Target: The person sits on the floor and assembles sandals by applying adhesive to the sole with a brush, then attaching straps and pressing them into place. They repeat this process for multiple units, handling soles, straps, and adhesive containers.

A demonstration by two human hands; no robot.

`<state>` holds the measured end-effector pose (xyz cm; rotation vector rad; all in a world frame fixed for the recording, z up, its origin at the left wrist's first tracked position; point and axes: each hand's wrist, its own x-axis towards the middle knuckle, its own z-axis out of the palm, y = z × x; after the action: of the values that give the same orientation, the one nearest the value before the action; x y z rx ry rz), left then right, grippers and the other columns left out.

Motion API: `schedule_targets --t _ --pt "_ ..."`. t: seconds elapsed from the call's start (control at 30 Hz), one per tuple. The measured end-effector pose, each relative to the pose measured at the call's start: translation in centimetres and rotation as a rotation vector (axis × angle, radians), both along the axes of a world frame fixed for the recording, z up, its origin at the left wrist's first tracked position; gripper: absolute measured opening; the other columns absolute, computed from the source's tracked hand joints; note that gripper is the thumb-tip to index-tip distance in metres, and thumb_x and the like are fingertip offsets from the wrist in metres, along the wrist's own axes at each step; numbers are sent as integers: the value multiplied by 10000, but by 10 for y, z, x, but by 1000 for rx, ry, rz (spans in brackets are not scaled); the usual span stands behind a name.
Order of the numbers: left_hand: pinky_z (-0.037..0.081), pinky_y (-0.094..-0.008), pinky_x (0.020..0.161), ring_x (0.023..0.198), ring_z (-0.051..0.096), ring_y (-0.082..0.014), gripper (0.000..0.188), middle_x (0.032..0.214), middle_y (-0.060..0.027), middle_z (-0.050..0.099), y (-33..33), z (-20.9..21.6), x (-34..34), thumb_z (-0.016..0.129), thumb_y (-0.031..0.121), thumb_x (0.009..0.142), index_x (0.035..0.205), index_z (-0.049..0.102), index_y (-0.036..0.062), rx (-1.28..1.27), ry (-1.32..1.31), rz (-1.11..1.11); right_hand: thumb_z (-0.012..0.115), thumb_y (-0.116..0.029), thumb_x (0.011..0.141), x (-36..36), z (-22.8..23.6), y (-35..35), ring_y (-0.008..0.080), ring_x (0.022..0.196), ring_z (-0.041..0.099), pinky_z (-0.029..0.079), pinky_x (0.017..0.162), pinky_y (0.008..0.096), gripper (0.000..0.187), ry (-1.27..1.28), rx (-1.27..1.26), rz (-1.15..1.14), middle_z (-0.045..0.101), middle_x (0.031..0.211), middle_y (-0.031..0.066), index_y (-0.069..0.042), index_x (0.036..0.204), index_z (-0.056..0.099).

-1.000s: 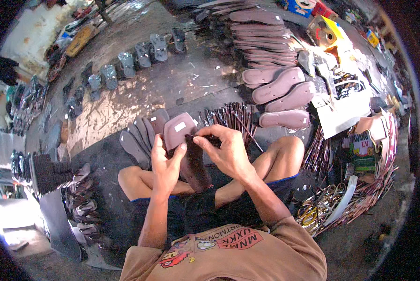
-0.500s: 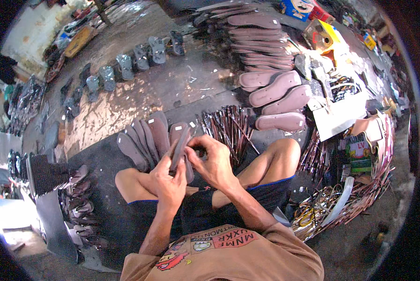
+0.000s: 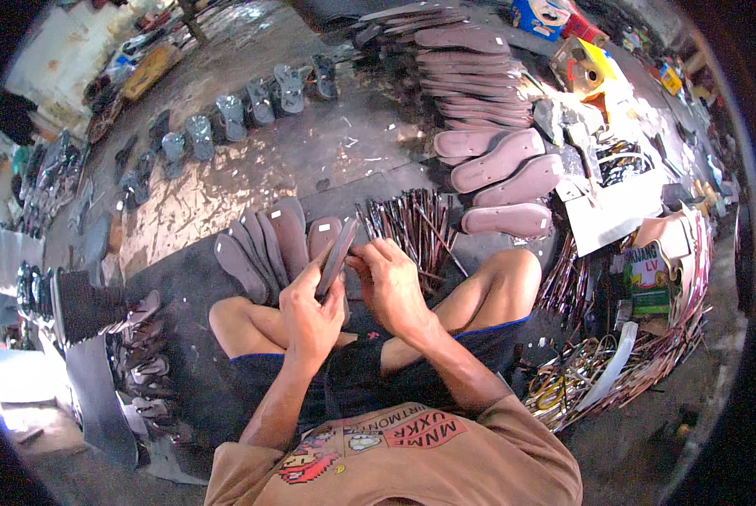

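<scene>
My left hand [image 3: 312, 312] is closed around a brown sandal sole [image 3: 337, 260], held up on its edge above my crossed legs. Close to the sole's right side is my right hand [image 3: 390, 282], its fingers bent into a pinch; whatever lies between them is hidden. Just beyond the held sole a brown sole with a white patch [image 3: 321, 232] shows in part. Several more brown soles [image 3: 241, 270] lie fanned out on the dark mat to the left. Thin dark strips [image 3: 405, 228] lie bunched beyond my right hand.
Stacked brown soles [image 3: 466, 84] and loose soles [image 3: 506, 221] lie at the far right. A row of sandals [image 3: 231, 118] stands on the floor ahead. Dark sandals [image 3: 146, 363] are piled at my left. Bundled strips [image 3: 614, 371] and a green-and-white package [image 3: 648, 278] are at my right.
My right hand's fingers have drawn in from a wider curl, and the hand has turned slightly. The held sole has shifted a little to the right and stands more upright.
</scene>
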<state>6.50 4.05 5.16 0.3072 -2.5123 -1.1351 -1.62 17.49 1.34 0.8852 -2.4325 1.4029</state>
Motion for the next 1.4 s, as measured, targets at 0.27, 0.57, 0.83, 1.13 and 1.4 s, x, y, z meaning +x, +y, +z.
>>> schedule_targets --t 0.27,0.57,0.83,1.13,1.4 --pt "603 -415 942 1129 769 -374 431 1240 -244 760 -6 -1 -1 709 -6 948 1378 695 -7 19 -48 43 721 -15 958 1 3 -9 432 812 693 558 714 486 99 -135 -71 -5 688 912 205 5 1054 736" --pt "604 -411 949 1119 763 -401 431 1229 -242 766 3 -3 -2 703 17 959 1389 692 -2 -101 64 32 715 -37 980 10 7 -5 450 860 676 537 715 514 91 -175 5 -11 679 932 215 20 1051 721" --pt "621 -441 868 1079 762 -402 489 1220 -216 764 4 -7 -1 682 4 944 1430 673 53 -132 60 10 739 -2 893 8 6 -2 438 877 683 561 757 503 184 -205 -19 -2 687 934 210 5 1075 712" --pt "593 -434 998 1194 734 -384 482 1318 -212 736 5 -4 0 682 12 939 1420 672 32 -81 134 -37 683 39 963 13 5 -3 426 788 690 546 701 443 104 -188 -173 -20 684 908 225 36 1065 701" --pt "588 -456 1027 1226 722 -384 587 1357 -204 723 7 16 -5 704 -46 853 1429 678 64 -212 167 -70 665 105 903 9 18 10 406 729 685 539 670 401 172 -222 -199 25 667 848 223 19 1049 690"
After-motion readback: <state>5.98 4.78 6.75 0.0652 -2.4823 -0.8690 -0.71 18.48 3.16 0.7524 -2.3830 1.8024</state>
